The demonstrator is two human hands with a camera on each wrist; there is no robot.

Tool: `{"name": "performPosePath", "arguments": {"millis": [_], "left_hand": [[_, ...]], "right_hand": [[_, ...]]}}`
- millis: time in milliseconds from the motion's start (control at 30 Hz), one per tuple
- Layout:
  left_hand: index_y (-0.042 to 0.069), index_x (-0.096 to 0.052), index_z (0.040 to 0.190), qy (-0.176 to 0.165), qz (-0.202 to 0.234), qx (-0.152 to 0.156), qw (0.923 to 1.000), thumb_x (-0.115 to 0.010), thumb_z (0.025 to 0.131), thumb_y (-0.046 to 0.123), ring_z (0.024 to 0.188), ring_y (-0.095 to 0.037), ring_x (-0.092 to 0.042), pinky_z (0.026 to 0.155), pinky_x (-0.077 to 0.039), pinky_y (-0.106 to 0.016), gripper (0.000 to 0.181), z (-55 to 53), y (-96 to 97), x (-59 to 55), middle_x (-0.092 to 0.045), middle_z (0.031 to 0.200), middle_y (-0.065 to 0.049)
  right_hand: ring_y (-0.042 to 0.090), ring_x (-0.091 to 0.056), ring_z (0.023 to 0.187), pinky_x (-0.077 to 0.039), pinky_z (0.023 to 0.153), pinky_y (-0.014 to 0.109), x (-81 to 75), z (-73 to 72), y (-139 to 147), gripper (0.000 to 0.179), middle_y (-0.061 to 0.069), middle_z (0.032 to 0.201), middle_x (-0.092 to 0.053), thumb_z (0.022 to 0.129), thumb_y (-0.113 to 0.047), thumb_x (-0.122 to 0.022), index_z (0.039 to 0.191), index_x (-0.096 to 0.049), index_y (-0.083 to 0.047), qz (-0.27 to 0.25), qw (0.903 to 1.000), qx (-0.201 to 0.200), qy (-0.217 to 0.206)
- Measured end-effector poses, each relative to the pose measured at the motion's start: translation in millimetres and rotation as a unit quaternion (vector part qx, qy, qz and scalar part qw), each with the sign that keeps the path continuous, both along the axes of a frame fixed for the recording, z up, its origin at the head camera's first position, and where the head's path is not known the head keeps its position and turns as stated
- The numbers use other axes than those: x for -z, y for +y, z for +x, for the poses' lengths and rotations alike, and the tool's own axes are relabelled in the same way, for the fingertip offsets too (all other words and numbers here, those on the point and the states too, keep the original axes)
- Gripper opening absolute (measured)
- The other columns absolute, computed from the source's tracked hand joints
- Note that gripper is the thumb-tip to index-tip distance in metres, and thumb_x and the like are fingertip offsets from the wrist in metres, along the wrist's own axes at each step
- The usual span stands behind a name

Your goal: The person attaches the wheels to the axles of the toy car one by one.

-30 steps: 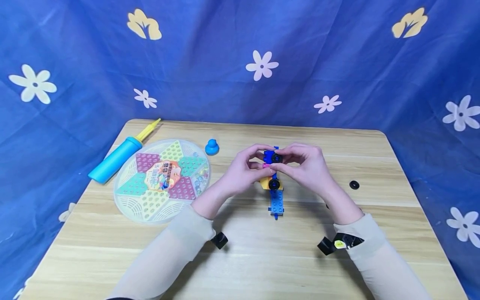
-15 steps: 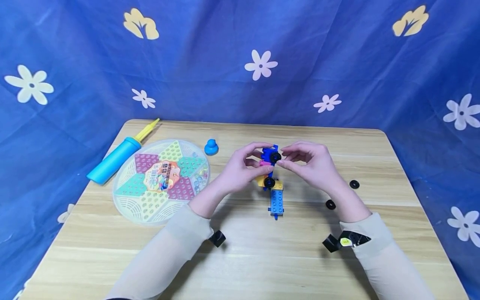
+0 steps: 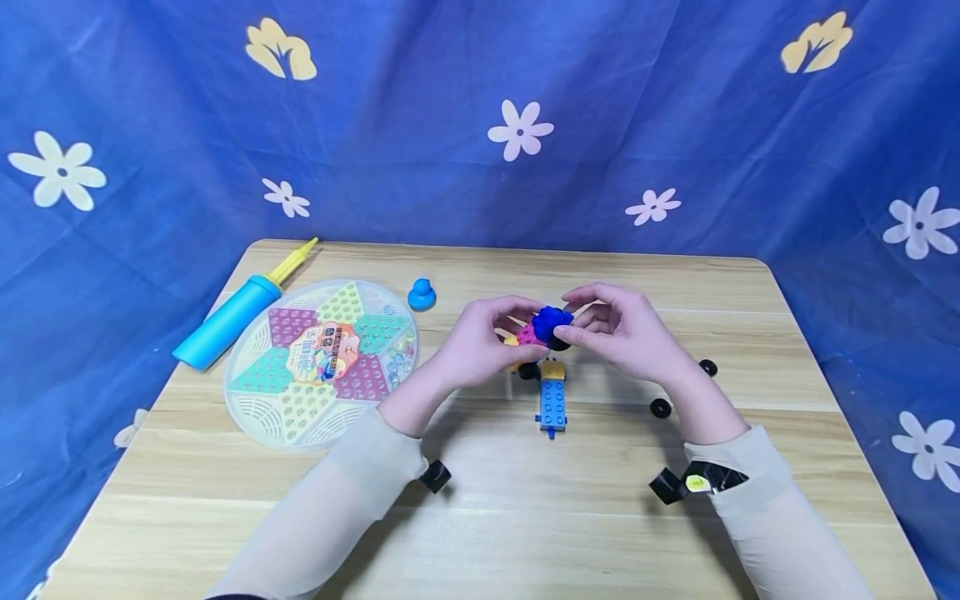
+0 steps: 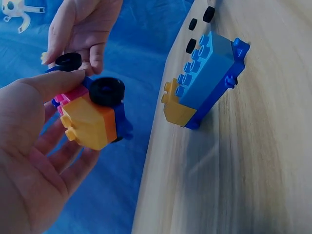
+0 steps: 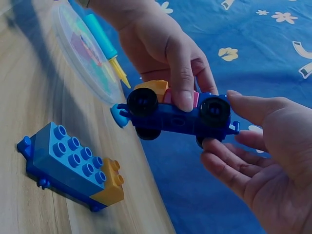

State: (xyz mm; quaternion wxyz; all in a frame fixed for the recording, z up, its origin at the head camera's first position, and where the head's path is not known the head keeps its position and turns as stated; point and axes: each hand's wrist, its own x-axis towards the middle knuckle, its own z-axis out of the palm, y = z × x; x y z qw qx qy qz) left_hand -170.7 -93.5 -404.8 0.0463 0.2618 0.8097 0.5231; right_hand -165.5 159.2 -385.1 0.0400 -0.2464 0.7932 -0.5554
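Your left hand [image 3: 487, 342] grips the toy car [image 5: 178, 122] above the desk [image 3: 510, 542], just beyond the brick wagon [image 3: 552, 402], while your right hand [image 3: 624, 332] pinches its right end, so uneven pressure on a wheel [image 5: 215, 111] could twist it loose.

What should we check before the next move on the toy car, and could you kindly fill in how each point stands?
1. Left hand holding the toy car: ok, it grips the middle.
2. Right hand at the car's end: ok, it pinches there by the wheels.
3. Four wheels on the car: ok, though one is mostly hidden.
4. Every wheel pushed fully home: cannot tell, the far side is hidden.
5. Second base fitted with wheels: not ok, its visible side pegs are bare.
6. Loose wheels in sight: ok, three in the left wrist view.
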Motion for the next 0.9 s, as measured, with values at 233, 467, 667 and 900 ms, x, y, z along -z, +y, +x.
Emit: {"name": "performPosePath", "arguments": {"millis": [233, 467, 667, 900], "left_hand": [[0.016, -0.077, 0.130, 0.074, -0.067, -0.003, 0.9950, -0.091, 0.087, 0.020, 0.095, -0.008, -0.068, 0.084, -0.059, -0.029, 0.045, 1.7, 0.5, -1.9, -0.076, 0.116, 0.007], [0.019, -0.078, 0.130, 0.106, -0.136, -0.011, 0.9849, -0.092, 0.087, 0.024, 0.090, -0.006, -0.065, 0.075, -0.056, -0.026, 0.045, 2.7, 3.7, -7.3, -0.076, 0.114, 0.006], [0.020, -0.080, 0.125, 0.112, -0.180, -0.029, 0.9767, -0.093, 0.085, 0.028, 0.089, -0.005, -0.066, 0.075, -0.054, -0.026, 0.043, 3.2, 5.1, -8.9, -0.078, 0.113, 0.006], [0.021, -0.081, 0.124, 0.139, -0.176, -0.035, 0.9739, -0.093, 0.085, 0.027, 0.088, -0.005, -0.065, 0.073, -0.053, -0.026, 0.041, 5.4, 6.3, -8.6, -0.078, 0.113, 0.006]], "right_hand": [[0.020, -0.075, 0.087, -0.064, 0.076, 0.032, 1.1, -2.0, 1, 0.046, 0.007, 0.115, -0.072, 0.085, -0.009, -0.092, 0.126, -0.072, -0.002, 0.039, 0.9983, -0.004, 0.042], [0.017, -0.074, 0.089, -0.064, 0.080, 0.033, 6.4, -3.0, -2, 0.042, 0.003, 0.112, -0.075, 0.083, -0.013, -0.094, 0.120, -0.078, -0.006, 0.069, 0.9951, -0.015, 0.069], [0.019, -0.074, 0.089, -0.064, 0.080, 0.033, 10.9, -3.3, -3, 0.041, 0.007, 0.107, -0.077, 0.081, -0.011, -0.095, 0.118, -0.079, -0.004, 0.076, 0.9957, -0.022, 0.049], [0.021, -0.070, 0.089, -0.064, 0.081, 0.037, 19.8, -1.1, -2, 0.034, 0.003, 0.102, -0.073, 0.084, -0.005, -0.092, 0.115, -0.081, -0.006, 0.028, 0.9949, -0.017, 0.095]]}}
